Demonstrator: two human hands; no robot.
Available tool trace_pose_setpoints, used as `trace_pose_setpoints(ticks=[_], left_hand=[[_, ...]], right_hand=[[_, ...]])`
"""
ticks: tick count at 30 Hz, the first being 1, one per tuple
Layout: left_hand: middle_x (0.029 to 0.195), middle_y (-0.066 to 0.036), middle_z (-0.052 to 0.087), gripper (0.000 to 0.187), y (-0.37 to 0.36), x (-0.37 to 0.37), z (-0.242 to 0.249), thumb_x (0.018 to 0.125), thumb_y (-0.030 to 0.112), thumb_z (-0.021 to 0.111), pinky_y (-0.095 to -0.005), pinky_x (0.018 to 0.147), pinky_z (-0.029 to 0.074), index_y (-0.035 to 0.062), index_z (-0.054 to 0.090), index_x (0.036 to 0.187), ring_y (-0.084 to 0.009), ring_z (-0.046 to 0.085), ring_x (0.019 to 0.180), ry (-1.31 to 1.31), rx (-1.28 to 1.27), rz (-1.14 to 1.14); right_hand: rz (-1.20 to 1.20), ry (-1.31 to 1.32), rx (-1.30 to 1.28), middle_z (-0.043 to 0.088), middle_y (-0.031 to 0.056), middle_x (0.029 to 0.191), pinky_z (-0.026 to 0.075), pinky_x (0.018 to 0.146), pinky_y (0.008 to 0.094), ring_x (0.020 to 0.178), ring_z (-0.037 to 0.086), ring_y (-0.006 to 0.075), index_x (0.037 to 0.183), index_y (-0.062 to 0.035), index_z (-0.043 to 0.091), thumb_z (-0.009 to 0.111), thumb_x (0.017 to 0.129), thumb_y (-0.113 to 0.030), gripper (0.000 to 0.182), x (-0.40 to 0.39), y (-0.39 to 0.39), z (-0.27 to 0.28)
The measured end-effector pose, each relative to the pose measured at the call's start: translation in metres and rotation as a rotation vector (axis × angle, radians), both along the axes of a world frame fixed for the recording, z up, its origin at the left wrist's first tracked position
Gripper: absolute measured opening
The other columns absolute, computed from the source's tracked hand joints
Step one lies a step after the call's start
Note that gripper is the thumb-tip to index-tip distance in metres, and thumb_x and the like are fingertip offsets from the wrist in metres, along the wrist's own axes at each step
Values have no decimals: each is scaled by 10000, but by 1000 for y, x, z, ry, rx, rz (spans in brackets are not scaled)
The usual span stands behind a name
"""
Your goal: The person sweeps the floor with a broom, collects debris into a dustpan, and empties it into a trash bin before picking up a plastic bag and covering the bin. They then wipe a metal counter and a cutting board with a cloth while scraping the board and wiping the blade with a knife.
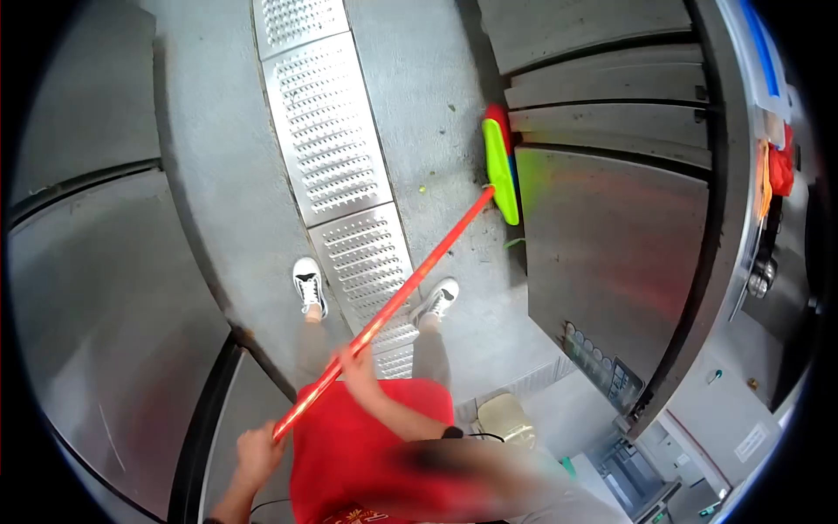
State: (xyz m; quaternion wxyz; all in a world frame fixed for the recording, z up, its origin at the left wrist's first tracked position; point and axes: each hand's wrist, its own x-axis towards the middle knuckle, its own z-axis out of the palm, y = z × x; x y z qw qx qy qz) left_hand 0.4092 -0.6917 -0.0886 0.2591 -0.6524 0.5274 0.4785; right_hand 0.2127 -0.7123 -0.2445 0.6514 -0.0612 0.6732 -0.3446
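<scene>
Gray floor (436, 105), perforated metal grates (336, 135), steel cabinets (611, 236)

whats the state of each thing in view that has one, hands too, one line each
Broom: held at a slant, green end low
Left hand: closed around the broom's upper end
Right hand: closed around it farther down
Shoes: on, laced
Drain covers: in place, end to end
Right-side cabinet fronts: look shut
Floor: a few green scraps on it
</scene>
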Motion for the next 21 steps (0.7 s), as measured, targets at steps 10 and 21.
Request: trace_pose_setpoints(ticks=[10, 21], left_hand=[[749, -189, 644, 252, -10, -31, -3, 777, 312, 631, -501, 682, 496, 125, 610, 944, -399, 623, 726, -20, 22, -54], [798, -203, 640, 262, -27, -91, -50, 805, 318, 599, -494, 737, 466, 95, 574, 938, -408, 602, 786, 48, 54, -31]], right_hand=[[57, 28, 49, 520, 33, 617, 422, 440, 266, 499, 517, 140, 812, -46, 472, 511, 825, -123, 87, -25, -7, -24], [108, 123, 93, 551, 72, 611, 434, 417, 292, 479, 549, 165, 905, -20, 419, 509, 835, -102, 141, -85, -31, -69]])
